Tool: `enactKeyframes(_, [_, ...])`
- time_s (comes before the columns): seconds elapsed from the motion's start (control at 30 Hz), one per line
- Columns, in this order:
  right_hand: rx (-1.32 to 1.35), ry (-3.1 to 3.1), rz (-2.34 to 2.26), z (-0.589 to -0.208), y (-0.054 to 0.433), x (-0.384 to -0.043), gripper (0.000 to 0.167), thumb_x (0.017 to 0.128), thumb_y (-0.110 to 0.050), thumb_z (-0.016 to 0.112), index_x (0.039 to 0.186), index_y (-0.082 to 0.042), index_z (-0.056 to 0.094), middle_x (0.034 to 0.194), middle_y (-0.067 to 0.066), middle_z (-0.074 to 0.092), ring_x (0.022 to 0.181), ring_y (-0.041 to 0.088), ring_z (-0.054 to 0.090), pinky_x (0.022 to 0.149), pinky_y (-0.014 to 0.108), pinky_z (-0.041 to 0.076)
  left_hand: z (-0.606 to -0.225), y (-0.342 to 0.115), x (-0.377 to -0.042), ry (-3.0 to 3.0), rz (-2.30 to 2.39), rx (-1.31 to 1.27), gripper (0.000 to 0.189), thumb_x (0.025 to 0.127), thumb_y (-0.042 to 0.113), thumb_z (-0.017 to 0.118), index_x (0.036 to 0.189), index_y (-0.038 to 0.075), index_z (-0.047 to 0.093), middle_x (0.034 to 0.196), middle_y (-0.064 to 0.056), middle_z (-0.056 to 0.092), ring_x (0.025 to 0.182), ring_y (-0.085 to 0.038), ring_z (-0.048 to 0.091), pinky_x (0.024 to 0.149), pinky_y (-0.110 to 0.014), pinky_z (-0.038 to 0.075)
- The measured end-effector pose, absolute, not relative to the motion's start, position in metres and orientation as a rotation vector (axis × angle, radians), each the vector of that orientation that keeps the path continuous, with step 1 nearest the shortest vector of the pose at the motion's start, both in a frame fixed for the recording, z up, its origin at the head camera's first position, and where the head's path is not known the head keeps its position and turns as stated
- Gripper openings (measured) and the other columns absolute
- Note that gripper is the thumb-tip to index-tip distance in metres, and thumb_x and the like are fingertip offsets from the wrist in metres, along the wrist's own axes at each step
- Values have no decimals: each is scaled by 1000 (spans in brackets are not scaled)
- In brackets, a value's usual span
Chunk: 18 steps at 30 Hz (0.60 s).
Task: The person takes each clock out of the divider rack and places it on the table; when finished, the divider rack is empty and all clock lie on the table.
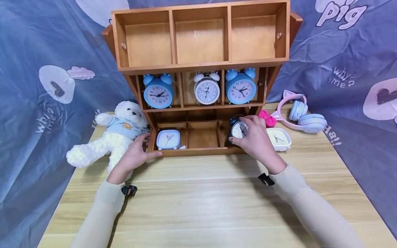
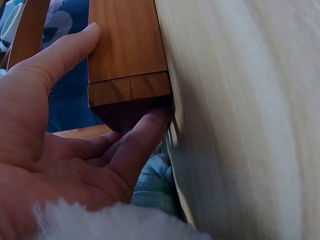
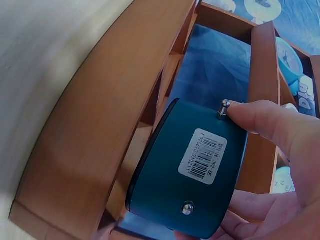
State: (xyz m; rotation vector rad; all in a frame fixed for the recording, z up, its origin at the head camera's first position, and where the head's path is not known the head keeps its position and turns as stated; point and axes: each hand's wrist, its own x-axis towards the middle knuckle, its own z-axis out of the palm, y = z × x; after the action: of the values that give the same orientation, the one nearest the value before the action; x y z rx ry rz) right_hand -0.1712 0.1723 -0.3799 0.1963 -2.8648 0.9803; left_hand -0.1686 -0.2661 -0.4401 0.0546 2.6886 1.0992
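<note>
My right hand (image 1: 256, 137) holds a dark teal twin-bell alarm clock (image 1: 239, 130) at the bottom-right compartment of a wooden shelf (image 1: 201, 151). In the right wrist view the clock's underside (image 3: 167, 155) shows a barcode sticker and two small metal feet, with the thumb pressed by one foot. My left hand (image 1: 134, 155) grips the shelf's lower left corner, thumb along the front and fingers around the side, as the left wrist view shows. A square blue alarm clock (image 1: 168, 139) stands in the bottom-left compartment.
Two blue twin-bell clocks (image 1: 158, 94) (image 1: 241, 90) and a white one (image 1: 206, 91) stand in the middle row. A white teddy bear (image 1: 119, 134) leans at the left. On the right lie a white clock (image 1: 278, 138), a pink thing (image 1: 268, 118) and cat-ear headphones (image 1: 310, 122).
</note>
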Motion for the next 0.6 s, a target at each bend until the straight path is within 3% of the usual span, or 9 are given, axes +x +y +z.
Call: enactKeyframes(0.6, [105,-2858,953,-382,209,-168,87,85,-27,97,155,8,58,160,35,50,150,53,39,123,69,37,-440,-266,-168,2697,1100,74,115,96,46,90,177,1,23,170,-33,43,151,-52,50,115,-66,52])
